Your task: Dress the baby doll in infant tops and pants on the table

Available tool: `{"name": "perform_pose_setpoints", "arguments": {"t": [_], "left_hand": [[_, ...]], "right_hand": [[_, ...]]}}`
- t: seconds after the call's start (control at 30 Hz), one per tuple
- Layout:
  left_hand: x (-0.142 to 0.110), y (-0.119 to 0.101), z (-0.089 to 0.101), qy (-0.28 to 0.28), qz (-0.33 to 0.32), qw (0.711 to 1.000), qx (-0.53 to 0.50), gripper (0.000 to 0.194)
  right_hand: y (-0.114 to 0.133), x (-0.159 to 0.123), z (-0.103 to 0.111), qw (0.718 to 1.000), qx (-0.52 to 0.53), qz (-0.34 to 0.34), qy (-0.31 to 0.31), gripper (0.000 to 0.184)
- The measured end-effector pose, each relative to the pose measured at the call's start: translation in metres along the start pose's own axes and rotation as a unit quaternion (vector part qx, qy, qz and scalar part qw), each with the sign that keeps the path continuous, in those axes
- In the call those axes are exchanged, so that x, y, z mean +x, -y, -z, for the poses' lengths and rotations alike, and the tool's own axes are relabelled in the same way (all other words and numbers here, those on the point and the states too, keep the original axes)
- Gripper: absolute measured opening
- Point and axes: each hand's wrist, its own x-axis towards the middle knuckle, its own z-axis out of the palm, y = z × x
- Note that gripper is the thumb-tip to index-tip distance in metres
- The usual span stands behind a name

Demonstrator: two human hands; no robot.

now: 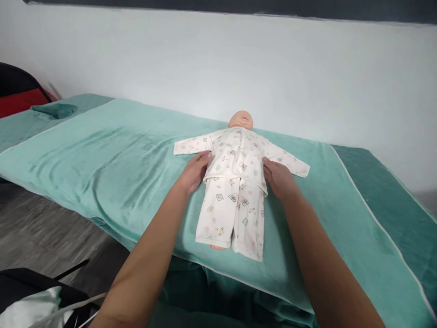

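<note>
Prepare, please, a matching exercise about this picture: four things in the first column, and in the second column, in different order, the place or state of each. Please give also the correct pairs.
Things:
1. Left hand
2. Right hand
3. Trousers
4. Light green cloth

Places or states:
A. Spread under the doll, with wrinkles
B. At the side of the shirt toward the picture's right edge
C. White with small prints, below the shirt's hem
D. At the side of the shirt toward the picture's left edge

Right pairs: 1-D, 2-B, 3-C, 4-A
</note>
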Motion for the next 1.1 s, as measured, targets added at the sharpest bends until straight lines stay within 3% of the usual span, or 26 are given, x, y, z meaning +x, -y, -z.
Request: {"name": "perform_pose_setpoints", "arguments": {"t": [0.1, 0.23, 0.33, 0.57, 0.73, 0.93, 1.1], "left_hand": [[0.011, 0.002, -0.007, 0.028, 0.028, 0.998, -0.040, 0.049], [0.014, 0.002, -0.012, 0.039, 0.037, 0.997, -0.060, 0.059], [0.020, 0.001, -0.016, 0.054, 0.030, 0.996, -0.063, 0.064], [0.044, 0.002, -0.031, 0.053, 0.032, 0.995, -0.082, 0.066], [0.050, 0.006, -0.032, 0.075, 0.024, 0.992, -0.100, 0.062], [0.036, 0.011, -0.028, -0.029, 0.016, 0.997, -0.073, 0.060], [0.031, 0.012, -0.027, -0.047, 0.005, 0.998, -0.048, 0.053]], "right_hand": [[-0.001, 0.007, -0.002, 0.987, 0.141, -0.062, 0.054, 0.035], [-0.005, -0.002, -0.002, 0.962, 0.254, -0.077, 0.056, 0.024], [-0.007, -0.005, -0.003, 0.943, 0.319, -0.089, 0.035, 0.026], [0.003, -0.008, -0.008, 0.942, 0.330, -0.023, 0.058, 0.040], [0.002, -0.009, -0.006, 0.940, 0.334, -0.028, 0.059, 0.040], [-0.004, -0.006, 0.000, 0.935, 0.347, -0.067, -0.028, 0.031], [-0.006, -0.007, -0.001, 0.941, 0.324, -0.071, -0.065, 0.039]]}}
